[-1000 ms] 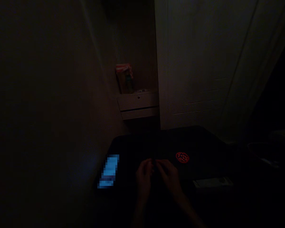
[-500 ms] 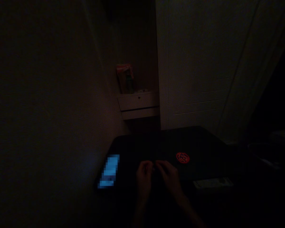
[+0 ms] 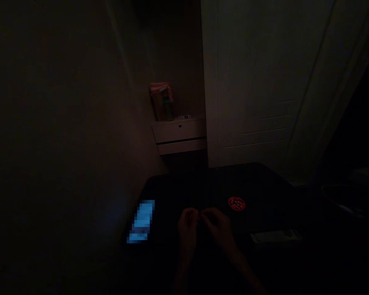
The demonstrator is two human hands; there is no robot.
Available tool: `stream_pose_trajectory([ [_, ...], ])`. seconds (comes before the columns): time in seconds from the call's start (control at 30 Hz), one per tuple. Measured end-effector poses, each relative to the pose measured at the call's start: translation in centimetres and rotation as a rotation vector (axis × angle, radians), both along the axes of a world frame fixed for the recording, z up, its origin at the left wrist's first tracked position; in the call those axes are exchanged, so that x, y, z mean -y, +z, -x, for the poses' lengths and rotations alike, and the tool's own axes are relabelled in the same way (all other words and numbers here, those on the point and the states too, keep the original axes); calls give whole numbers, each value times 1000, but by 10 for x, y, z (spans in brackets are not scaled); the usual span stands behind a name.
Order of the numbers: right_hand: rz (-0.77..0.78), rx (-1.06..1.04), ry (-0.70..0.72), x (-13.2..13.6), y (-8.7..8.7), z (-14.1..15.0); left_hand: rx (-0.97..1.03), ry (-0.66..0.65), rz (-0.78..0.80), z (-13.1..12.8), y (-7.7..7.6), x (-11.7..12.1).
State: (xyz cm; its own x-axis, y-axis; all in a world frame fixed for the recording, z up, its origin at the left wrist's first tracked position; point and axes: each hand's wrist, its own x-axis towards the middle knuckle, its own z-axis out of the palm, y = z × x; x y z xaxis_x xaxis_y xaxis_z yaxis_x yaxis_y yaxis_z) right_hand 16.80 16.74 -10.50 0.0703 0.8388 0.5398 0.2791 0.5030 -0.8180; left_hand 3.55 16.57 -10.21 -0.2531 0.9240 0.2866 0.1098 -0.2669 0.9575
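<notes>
In very dim light, my left hand (image 3: 188, 228) and my right hand (image 3: 217, 223) face each other over a dark table (image 3: 190, 188). The fingers of both are curled and pinched, with the fingertips almost touching. Whatever lies between them is too small and dark to make out. Just beyond my right hand sits a round red-rimmed piece (image 3: 236, 203) with a red-speckled middle, like a small dish or coaster. A phone-like glowing blue screen (image 3: 141, 221), blurred into blocks, rests to the left of my left hand.
A pale flat box (image 3: 276, 237) lies at the table's near right edge. Behind the table stands a drawer unit (image 3: 181, 133) bearing a red-and-white bag (image 3: 160, 92) and a green-capped bottle (image 3: 167, 107). A panelled door (image 3: 252, 82) rises at the back right; a wall (image 3: 64, 123) runs along the left.
My fingertips have come slightly closer together, the left hand shifting a little to the right. The red-rimmed piece and the screen stay where they were.
</notes>
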Motion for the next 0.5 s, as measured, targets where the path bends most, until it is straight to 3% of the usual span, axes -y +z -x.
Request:
stream_pose_trajectory([
  [0.5, 26, -49, 42, -2, -7, 0, 10, -19, 4, -1, 0, 0],
])
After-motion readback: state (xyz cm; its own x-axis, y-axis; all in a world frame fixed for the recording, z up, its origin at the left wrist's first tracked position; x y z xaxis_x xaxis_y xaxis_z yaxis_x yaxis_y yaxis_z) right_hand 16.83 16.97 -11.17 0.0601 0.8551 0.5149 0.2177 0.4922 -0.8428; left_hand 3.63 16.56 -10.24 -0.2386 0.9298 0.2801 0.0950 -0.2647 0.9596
